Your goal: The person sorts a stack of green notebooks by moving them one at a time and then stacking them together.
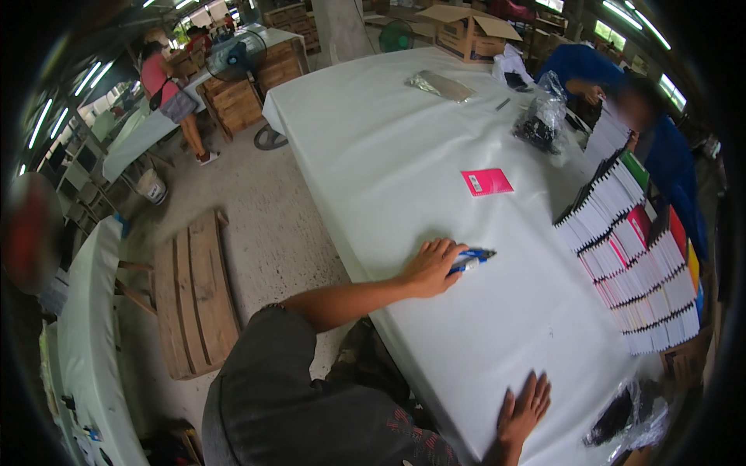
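On the white-covered table [404,140], my left hand [430,268] is closed around the blue handles of small pliers [475,259]. Their dark jaws point to the right, just above or on the cloth; I cannot tell if they touch it. My right hand [526,408] rests palm down near the table's front, fingers stretched out and nothing held. Beyond the pliers lies a pink notebook [487,182], flat and apart from both hands.
Tall stacks of spiral notebooks [637,264] line the right edge. Clear plastic bags with black contents [542,124] lie nearby. A co-worker in blue [672,155] handles notebooks at the right. A cardboard box [468,35] stands far back; a wooden pallet [194,299] is at left.
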`<state>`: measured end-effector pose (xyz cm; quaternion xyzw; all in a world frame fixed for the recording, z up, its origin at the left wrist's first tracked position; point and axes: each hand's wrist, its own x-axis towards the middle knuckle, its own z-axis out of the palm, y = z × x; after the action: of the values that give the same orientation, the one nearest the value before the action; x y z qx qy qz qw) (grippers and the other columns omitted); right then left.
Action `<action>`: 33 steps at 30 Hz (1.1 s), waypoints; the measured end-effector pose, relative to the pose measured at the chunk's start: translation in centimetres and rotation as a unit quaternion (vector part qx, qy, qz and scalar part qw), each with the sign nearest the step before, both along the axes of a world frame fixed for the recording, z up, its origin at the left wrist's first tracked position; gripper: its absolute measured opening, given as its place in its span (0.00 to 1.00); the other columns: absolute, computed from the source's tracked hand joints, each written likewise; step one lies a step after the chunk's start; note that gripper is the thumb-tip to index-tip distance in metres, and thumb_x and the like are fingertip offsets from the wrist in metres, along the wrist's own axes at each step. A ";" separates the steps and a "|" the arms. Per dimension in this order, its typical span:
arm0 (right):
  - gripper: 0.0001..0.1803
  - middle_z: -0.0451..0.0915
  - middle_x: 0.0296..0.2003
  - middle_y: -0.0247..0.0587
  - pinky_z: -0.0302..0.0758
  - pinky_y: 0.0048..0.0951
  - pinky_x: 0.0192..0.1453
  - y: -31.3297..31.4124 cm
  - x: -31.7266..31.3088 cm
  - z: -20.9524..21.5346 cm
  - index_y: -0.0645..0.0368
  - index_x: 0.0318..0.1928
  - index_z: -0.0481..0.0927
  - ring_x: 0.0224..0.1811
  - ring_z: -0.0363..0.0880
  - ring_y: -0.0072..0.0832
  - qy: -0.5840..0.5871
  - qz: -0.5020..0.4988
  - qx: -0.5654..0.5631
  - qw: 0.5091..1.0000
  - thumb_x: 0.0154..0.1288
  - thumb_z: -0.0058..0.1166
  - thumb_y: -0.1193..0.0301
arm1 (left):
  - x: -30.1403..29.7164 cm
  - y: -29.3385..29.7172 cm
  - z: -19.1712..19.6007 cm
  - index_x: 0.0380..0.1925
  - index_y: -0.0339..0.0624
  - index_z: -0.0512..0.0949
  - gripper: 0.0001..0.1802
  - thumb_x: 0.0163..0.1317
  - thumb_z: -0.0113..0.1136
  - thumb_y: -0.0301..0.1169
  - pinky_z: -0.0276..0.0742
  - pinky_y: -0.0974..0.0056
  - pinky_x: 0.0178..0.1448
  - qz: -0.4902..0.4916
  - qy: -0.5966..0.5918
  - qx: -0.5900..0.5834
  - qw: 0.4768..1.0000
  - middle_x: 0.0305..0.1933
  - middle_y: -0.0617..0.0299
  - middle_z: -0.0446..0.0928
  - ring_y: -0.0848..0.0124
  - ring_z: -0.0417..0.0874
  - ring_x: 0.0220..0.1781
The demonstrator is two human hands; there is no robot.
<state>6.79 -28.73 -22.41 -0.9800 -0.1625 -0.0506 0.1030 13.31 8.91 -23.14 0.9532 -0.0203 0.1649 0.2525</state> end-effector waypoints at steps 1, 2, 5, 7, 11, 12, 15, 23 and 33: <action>0.37 0.55 0.69 0.45 0.39 0.48 0.73 -0.7 -1.1 -0.5 0.55 0.67 0.60 0.73 0.46 0.45 -0.007 -0.055 -0.028 0.998 0.61 0.48 0.52 | 0.3 -0.2 0.0 0.58 0.45 0.62 0.28 0.58 0.58 0.35 0.61 0.54 0.55 -0.005 -0.016 0.009 1.000 0.51 0.52 0.65 0.54 0.67 0.51; 0.35 0.56 0.69 0.45 0.39 0.51 0.72 -0.2 -2.1 0.5 0.54 0.68 0.60 0.73 0.47 0.44 -0.004 -0.090 -0.024 0.996 0.64 0.44 0.50 | 0.3 -0.3 0.1 0.58 0.45 0.62 0.28 0.58 0.58 0.36 0.61 0.54 0.55 -0.006 -0.022 0.020 1.000 0.52 0.51 0.65 0.54 0.67 0.52; 0.42 0.44 0.71 0.54 0.32 0.57 0.73 2.0 -2.6 5.2 0.55 0.70 0.51 0.74 0.34 0.52 0.121 -0.133 0.034 0.983 0.65 0.35 0.41 | -0.3 -0.3 0.3 0.59 0.43 0.62 0.30 0.58 0.58 0.39 0.60 0.54 0.57 -0.002 -0.030 0.051 0.998 0.55 0.49 0.64 0.54 0.66 0.55; 0.42 0.45 0.71 0.54 0.34 0.58 0.72 1.6 -2.1 4.3 0.54 0.70 0.51 0.74 0.35 0.52 0.122 -0.138 0.022 0.983 0.65 0.37 0.41 | -0.1 -0.2 0.4 0.59 0.42 0.63 0.31 0.58 0.57 0.40 0.59 0.54 0.58 -0.001 -0.036 0.070 0.997 0.58 0.47 0.63 0.55 0.65 0.58; 0.43 0.45 0.71 0.51 0.35 0.59 0.72 1.5 -1.7 4.2 0.50 0.71 0.52 0.74 0.36 0.51 0.128 -0.150 0.010 0.980 0.63 0.39 0.39 | 0.1 0.1 0.7 0.60 0.41 0.64 0.32 0.58 0.57 0.43 0.60 0.55 0.57 0.000 -0.017 0.077 0.997 0.59 0.48 0.61 0.55 0.64 0.59; 0.43 0.45 0.71 0.51 0.35 0.59 0.72 1.6 -1.5 4.2 0.50 0.71 0.52 0.74 0.36 0.51 0.121 -0.149 0.012 0.981 0.63 0.39 0.39 | 0.0 0.0 0.6 0.60 0.41 0.64 0.32 0.58 0.57 0.44 0.60 0.55 0.57 0.001 -0.017 0.079 0.997 0.59 0.48 0.61 0.55 0.63 0.59; 0.43 0.46 0.71 0.49 0.36 0.60 0.72 1.7 -1.3 4.4 0.49 0.70 0.52 0.74 0.37 0.50 0.136 -0.163 -0.011 0.977 0.62 0.40 0.39 | 0.2 0.2 0.9 0.60 0.42 0.64 0.32 0.59 0.56 0.45 0.61 0.55 0.57 0.001 -0.007 0.082 0.997 0.60 0.49 0.61 0.56 0.63 0.61; 0.42 0.50 0.71 0.46 0.39 0.57 0.72 1.2 -1.6 3.9 0.48 0.70 0.53 0.73 0.43 0.48 0.101 -0.144 -0.002 0.984 0.63 0.39 0.39 | 0.3 0.1 0.3 0.59 0.43 0.63 0.32 0.57 0.58 0.44 0.60 0.53 0.58 -0.008 0.001 0.045 0.999 0.61 0.47 0.61 0.55 0.62 0.63; 0.41 0.49 0.71 0.43 0.33 0.55 0.73 -0.1 -1.3 2.3 0.47 0.70 0.53 0.74 0.41 0.44 0.120 -0.164 0.011 0.979 0.63 0.39 0.40 | -3.1 2.3 0.5 0.60 0.42 0.62 0.34 0.56 0.59 0.42 0.60 0.49 0.61 -0.092 0.000 -0.007 0.996 0.62 0.45 0.59 0.51 0.63 0.63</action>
<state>5.54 -28.85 -20.13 -0.9911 0.0145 0.0490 0.1228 10.25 11.23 -22.62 0.9456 -0.1069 0.1410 0.2731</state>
